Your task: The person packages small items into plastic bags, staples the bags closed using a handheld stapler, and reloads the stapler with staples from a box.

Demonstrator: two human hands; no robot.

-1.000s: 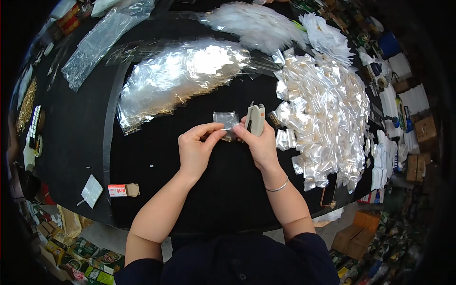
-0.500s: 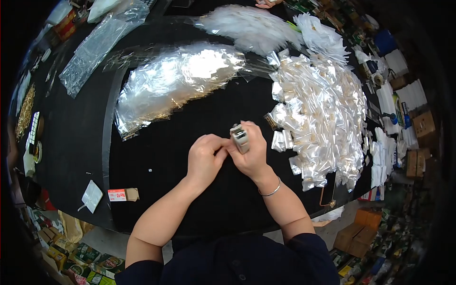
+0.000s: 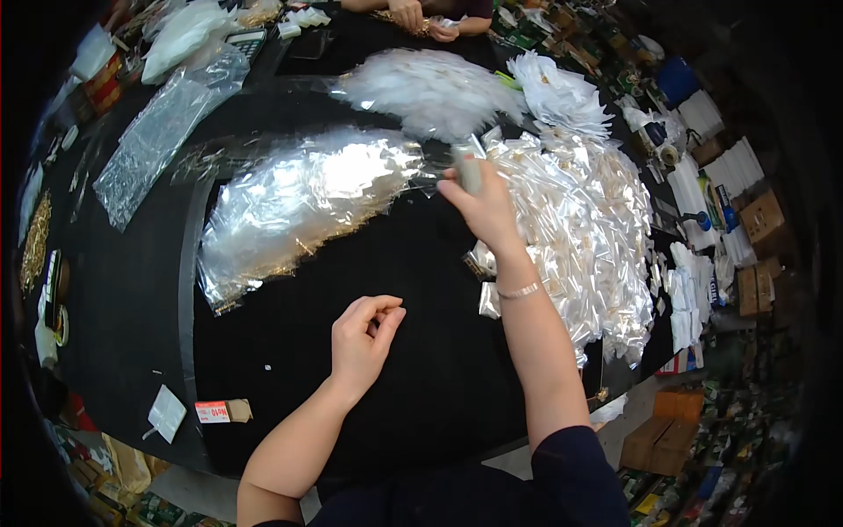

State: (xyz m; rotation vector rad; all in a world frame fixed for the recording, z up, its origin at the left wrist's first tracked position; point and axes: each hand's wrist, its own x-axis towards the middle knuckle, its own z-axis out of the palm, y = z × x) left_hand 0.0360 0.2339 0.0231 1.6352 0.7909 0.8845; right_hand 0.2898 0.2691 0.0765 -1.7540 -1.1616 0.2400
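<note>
My right hand (image 3: 483, 202) is wrapped round a small pale stapler (image 3: 470, 173), over the left upper edge of a heap of folded shiny clear packets (image 3: 580, 237). Whether a packet is also pinched in that hand I cannot make out. Lower and to the left, my left hand (image 3: 358, 338) hovers above the black table top, fingers loosely curled in and nothing visible in them. A fanned stack of clear plastic sleeves with gold-coloured edges (image 3: 299, 206) lies beyond it.
White translucent sheets (image 3: 430, 88) are spread at the back, with a frilled white bundle (image 3: 558, 92) beside them. Another person's hands (image 3: 408, 13) work at the far edge. A red-and-white No10 box (image 3: 212, 412) and a white square item (image 3: 165, 411) lie front left.
My hands were together at the middle; now they are apart. The right has gone away from me with the stapler to the heap. The view has tilted up, bringing another person's hands into sight.
</note>
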